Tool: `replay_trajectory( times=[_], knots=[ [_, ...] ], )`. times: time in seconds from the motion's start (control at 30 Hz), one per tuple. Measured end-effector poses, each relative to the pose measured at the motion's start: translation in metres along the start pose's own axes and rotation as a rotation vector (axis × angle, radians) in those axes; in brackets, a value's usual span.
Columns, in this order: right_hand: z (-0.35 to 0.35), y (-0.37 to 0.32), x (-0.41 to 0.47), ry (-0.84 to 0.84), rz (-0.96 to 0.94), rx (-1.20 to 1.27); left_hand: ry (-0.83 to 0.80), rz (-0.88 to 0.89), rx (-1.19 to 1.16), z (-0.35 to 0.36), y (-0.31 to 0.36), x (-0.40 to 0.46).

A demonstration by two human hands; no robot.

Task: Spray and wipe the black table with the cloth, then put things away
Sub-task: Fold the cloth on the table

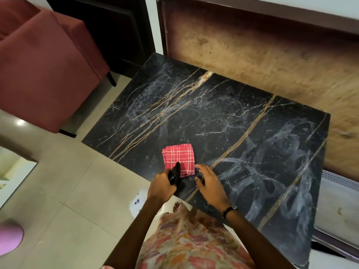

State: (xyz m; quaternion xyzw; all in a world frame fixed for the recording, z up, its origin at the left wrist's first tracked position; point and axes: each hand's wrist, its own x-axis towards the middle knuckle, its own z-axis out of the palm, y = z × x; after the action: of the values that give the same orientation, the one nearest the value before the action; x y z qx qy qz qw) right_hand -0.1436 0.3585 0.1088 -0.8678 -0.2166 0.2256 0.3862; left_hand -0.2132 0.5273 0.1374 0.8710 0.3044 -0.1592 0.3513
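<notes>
The black marble-look table with gold veins fills the middle of the view and shows pale wipe streaks, most of them at the right. A folded red checked cloth lies flat near the table's front edge. My left hand grips a black spray bottle by its trigger head, its nozzle over the cloth's near edge. My right hand hovers just right of the cloth with fingers loosely curled and nothing in it; whether it touches the table I cannot tell.
A red upholstered armchair stands at the left. Behind the table is a worn brown wooden panel. A white appliance sits at the right edge. The floor is pale tile, with a pink object at bottom left.
</notes>
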Motion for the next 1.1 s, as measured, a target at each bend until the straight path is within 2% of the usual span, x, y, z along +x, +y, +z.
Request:
replay_trajectory(
  times=[0.1,0.27,0.6,0.8,0.9,1.1],
  knots=[
    [-0.003,0.006,-0.001,-0.006,-0.001,0.007,0.011,-0.009,-0.036,-0.001,0.001,0.003],
    [-0.008,0.012,-0.008,0.002,0.010,0.024,-0.003,0.016,0.059,0.000,0.007,-0.001],
    [-0.001,0.011,-0.025,-0.020,0.038,0.017,-0.113,0.057,0.125,-0.008,-0.012,-0.002],
    [0.006,-0.002,-0.012,0.049,0.106,0.069,-0.167,0.060,0.093,-0.031,-0.032,0.018],
    [0.010,-0.006,-0.007,0.093,0.147,0.086,-0.273,0.107,0.180,-0.034,-0.031,0.022],
    [0.008,-0.015,0.002,0.149,0.183,0.100,-0.343,0.161,0.352,-0.034,-0.009,0.031]
  ],
)
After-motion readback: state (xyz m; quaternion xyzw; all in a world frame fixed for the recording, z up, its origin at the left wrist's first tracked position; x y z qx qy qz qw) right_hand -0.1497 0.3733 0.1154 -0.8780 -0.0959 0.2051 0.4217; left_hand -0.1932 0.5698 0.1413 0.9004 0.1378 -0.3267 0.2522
